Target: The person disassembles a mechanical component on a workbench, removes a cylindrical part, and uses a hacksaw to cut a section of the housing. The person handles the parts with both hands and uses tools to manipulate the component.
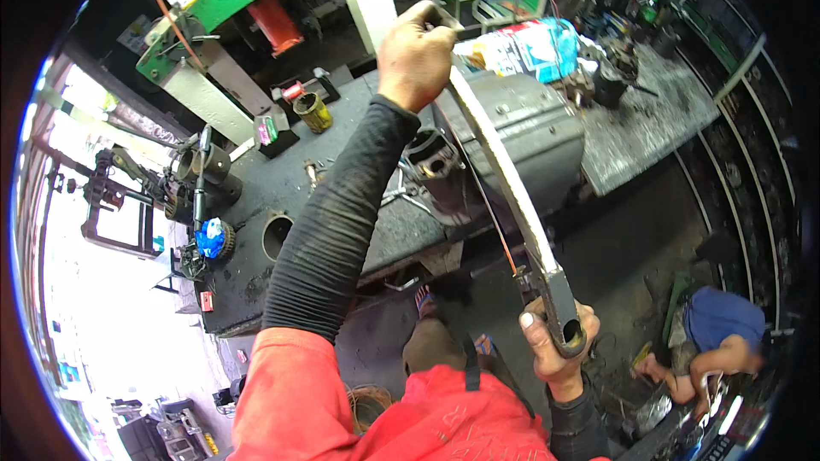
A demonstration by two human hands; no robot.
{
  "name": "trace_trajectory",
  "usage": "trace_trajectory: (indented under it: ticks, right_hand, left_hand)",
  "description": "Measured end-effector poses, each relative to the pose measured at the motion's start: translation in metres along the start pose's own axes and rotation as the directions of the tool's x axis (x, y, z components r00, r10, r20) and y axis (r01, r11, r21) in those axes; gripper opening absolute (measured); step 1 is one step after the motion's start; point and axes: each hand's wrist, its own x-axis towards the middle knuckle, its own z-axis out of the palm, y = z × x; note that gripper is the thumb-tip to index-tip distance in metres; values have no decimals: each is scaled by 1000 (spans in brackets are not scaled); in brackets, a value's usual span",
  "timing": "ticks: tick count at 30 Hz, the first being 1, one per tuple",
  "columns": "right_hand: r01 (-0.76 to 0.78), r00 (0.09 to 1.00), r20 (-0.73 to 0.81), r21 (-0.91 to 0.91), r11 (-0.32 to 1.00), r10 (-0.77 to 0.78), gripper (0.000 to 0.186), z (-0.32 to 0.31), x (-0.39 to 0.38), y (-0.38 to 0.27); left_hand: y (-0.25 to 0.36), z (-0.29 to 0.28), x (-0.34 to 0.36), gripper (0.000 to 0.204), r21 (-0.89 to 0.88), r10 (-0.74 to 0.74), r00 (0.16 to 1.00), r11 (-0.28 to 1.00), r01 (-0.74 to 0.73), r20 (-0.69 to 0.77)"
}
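A hacksaw [506,166] stretches diagonally in front of me, its frame pale along the top. My right hand [559,343] is wrapped round its dark handle at the near end. At the far end, my left hand [417,55] grips the front of the frame. The thin blade runs along the left side of the frame, beside a dark hollow metal part [437,169] on the bench's front edge. Whether the blade touches that part, I cannot tell. A large grey metal block [525,119] sits under and to the right of the saw.
Wrenches [405,191] lie on the workbench [256,183], left of the metal part. Further left are a yellow can [312,113] and a round hole [277,237]. A blue-and-white bag [538,49] lies behind the block. Another person [722,333] crouches at the lower right.
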Motion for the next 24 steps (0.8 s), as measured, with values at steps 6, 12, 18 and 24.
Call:
trace_trajectory:
  ticks: [6,12,18,24]
  right_hand:
    - [164,987,4,17,986,-164,18,-19,-27,-5]
    - [203,979,23,69,977,-205,21,-12,-15,7]
    - [173,985,11,12,985,-174,19,-13,-25,10]
    - [186,982,-7,51,981,-186,21,-13,-21,-40]
  left_hand:
    - [11,8,-29,14,-45,-76,997,996,76,-6]
    - [11,-6,-5,16,68,82,997,994,-82,5]
    - [-8,0,-19,14,15,-22,999,1000,21,24]
    - [49,4,-39,19,223,-271,947,947,230,171]
